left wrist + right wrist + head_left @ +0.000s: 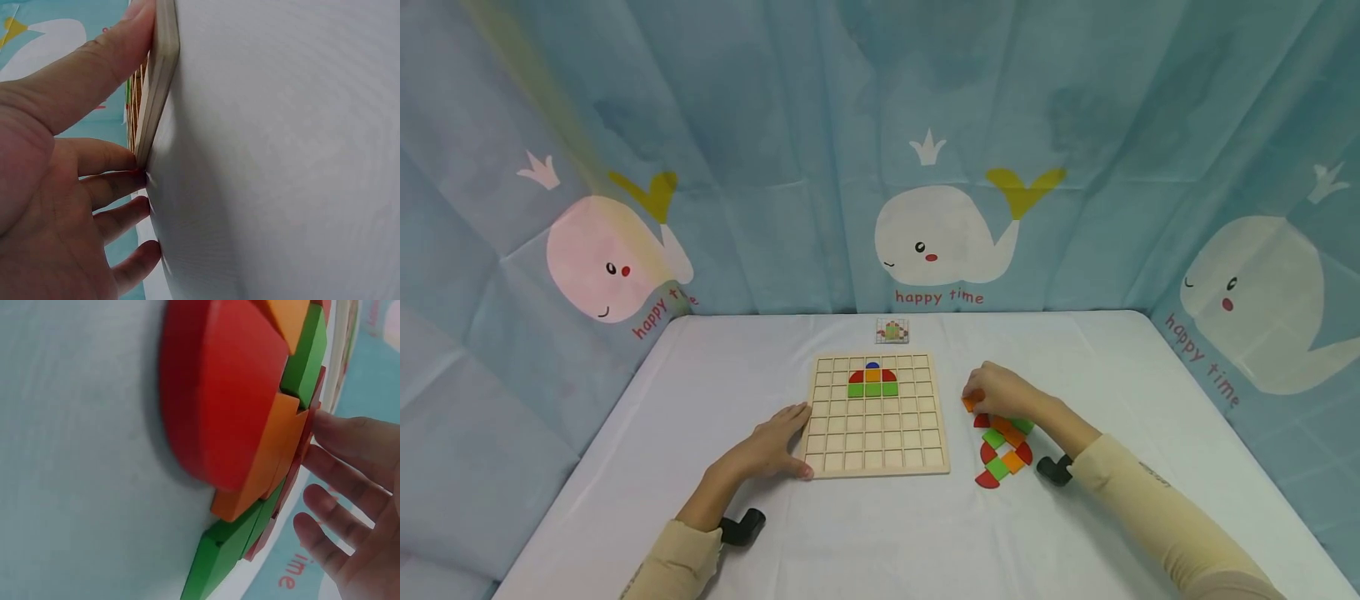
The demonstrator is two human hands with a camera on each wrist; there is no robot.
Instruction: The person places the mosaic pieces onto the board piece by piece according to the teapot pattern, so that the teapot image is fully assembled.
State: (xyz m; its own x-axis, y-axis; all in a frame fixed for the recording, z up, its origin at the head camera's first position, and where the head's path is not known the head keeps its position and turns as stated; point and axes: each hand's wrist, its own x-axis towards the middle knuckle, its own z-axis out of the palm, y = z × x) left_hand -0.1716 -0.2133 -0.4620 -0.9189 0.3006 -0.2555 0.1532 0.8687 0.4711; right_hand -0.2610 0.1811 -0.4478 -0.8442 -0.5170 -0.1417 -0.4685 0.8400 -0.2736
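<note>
A wooden grid board (842, 421) lies on the white table. My left hand (775, 442) rests against its left side, thumb at the near corner; the left wrist view shows the thumb (106, 59) and straight fingers along the board's edge (159, 81). Set in the upper grid are a blue half-round piece (872, 365), red quarter-round pieces (856, 377), an orange square (872, 376) and green squares (872, 389). To the board's right, my right hand (1003, 390) pinches an orange block (970, 403) at its fingertips, at the far end of the loose blocks.
Loose red, green and orange blocks (997, 469) lie in a cluster below my right hand, a large red one (237, 394) closest to the right wrist camera. A small pattern card (892, 331) sits behind the board. Blue whale-print curtains (820, 167) surround the table.
</note>
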